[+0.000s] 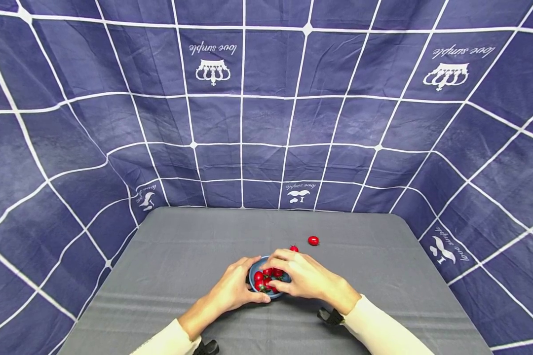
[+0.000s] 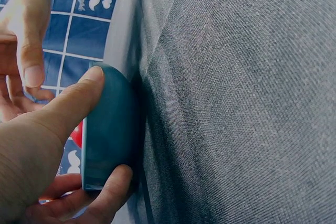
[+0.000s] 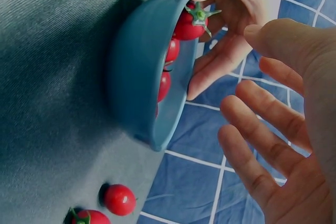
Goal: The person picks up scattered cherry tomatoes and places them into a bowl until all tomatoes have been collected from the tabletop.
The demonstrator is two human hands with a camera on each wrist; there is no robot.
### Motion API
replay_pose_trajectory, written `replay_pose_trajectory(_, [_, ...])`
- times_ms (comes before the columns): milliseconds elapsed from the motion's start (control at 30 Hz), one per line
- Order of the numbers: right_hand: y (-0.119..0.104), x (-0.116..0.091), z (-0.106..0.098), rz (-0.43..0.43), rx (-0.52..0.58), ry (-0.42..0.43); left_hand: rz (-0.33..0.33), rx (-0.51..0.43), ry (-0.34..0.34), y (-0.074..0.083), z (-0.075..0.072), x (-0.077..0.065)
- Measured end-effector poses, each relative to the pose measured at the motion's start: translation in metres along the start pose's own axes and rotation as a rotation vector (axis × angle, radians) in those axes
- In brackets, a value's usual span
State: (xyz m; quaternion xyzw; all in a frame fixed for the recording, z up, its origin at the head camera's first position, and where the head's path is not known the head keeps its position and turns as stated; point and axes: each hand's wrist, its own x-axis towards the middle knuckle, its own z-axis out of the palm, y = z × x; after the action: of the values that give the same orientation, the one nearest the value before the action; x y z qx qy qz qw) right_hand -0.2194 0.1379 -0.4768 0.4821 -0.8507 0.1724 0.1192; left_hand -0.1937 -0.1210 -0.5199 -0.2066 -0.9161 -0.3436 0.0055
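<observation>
A round blue bowl (image 2: pixel 113 129) stands on the grey cloth and holds several small red cherry tomatoes (image 1: pixel 258 276), some with green stems. My left hand (image 1: pixel 236 283) grips the bowl from its left side, thumb at the near rim and fingers around the outer wall. Over the bowl's right side hovers my right hand (image 1: pixel 308 276), its fingers spread and loosely bent. Nothing shows between those fingers in the right wrist view. From above, the right hand hides part of the bowl and the tomatoes in it.
Two loose cherry tomatoes lie on the cloth beyond the bowl: one tomato (image 1: pixel 313 240) farther right, another tomato (image 1: pixel 294 249) just past my right hand. A grey cloth (image 1: pixel 195 236) covers the table. Blue curtains (image 1: pixel 266 118) with white lines enclose its back and sides.
</observation>
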Motion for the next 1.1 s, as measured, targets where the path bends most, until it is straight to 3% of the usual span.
replay_pose_trajectory(567, [0.014, -0.014, -0.003, 0.014, -0.034, 0.039, 0.0, -0.014, -0.004, 0.001, 0.0, 0.0])
replay_pose_trajectory(1100, [0.032, -0.031, -0.009, 0.121, -0.029, 0.029, 0.02, -0.013, 0.018, 0.0, 0.0, -0.001])
